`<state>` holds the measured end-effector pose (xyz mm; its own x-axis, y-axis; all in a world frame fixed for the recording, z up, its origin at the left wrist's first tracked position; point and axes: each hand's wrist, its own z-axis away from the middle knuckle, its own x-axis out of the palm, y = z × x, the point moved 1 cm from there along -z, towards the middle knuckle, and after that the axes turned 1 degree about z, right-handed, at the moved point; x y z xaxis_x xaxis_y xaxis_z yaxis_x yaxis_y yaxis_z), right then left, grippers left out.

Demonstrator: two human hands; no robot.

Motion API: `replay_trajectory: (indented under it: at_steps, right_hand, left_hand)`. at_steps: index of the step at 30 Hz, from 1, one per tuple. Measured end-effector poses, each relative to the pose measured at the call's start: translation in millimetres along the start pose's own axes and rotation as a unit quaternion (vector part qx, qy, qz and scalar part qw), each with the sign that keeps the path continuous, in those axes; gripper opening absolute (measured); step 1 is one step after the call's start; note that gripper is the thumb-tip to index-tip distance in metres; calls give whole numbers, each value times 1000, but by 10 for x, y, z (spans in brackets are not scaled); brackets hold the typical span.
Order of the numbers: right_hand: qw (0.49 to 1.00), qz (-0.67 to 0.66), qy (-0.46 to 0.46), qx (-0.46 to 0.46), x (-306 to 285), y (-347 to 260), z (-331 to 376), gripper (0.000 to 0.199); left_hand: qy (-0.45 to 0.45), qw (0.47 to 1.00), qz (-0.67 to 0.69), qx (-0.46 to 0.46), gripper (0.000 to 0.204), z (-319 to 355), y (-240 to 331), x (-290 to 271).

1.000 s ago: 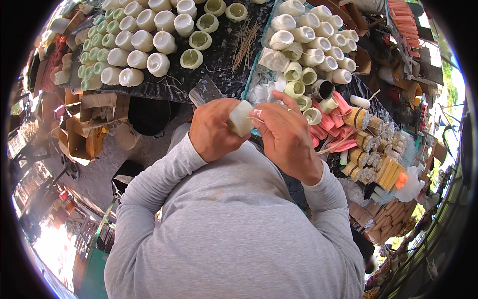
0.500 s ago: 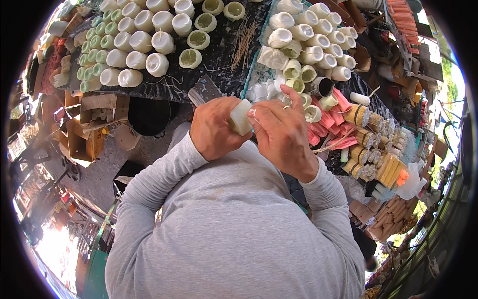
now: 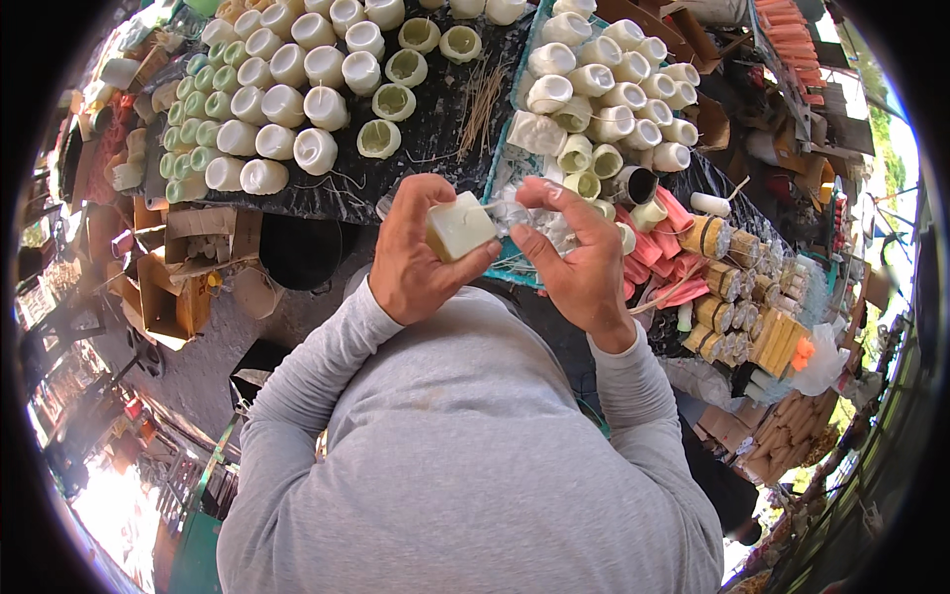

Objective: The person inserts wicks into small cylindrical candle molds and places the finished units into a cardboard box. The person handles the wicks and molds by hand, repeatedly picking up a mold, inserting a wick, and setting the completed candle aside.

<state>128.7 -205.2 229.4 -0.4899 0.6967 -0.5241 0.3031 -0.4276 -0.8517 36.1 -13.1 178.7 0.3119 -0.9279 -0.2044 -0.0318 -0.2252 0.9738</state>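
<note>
My left hand [image 3: 411, 257] grips a square, pale whitish-green candle [image 3: 463, 228] between thumb and fingers, its flat face turned up. A short pale wick seems to stick out from the candle toward my other hand. Just right of the candle, my right hand [image 3: 582, 262] is apart from it, thumb and forefinger spread with a gap between them. White residue shows on its fingertips. Beneath that gap lie white scraps [image 3: 510, 213] at the near end of a teal-edged tray [image 3: 492, 163].
Rows of rounded white candles [image 3: 282, 104] and hollow pale-green cups [image 3: 379, 139] stand on the black-covered table, beside loose wicks [image 3: 482, 104]. More white candles [image 3: 614, 121] fill the tray. Pink candles [image 3: 676, 213] and tied yellow bundles [image 3: 705, 238] lie to the right. Cardboard boxes [image 3: 168, 297] stand at left.
The candle has turned so its flat face shows more. My right hand's fingers have come off it and spread apart, moving slightly right.
</note>
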Motion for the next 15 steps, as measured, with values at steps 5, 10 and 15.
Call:
replay_trajectory:
  at_steps: [5,10,15]
  right_hand:
    - [997,26,10,-74,172,35,165,51]
    - [993,14,-44,-110,422,129,116,65]
    - [991,-126,40,33,491,210,15,41]
  left_hand:
    - [17,849,403,-341,46,-42,-201,-36]
    - [-67,885,312,-339,52,18,-275,-37]
    - [-71,915,326,-228,77,155,-97,-40]
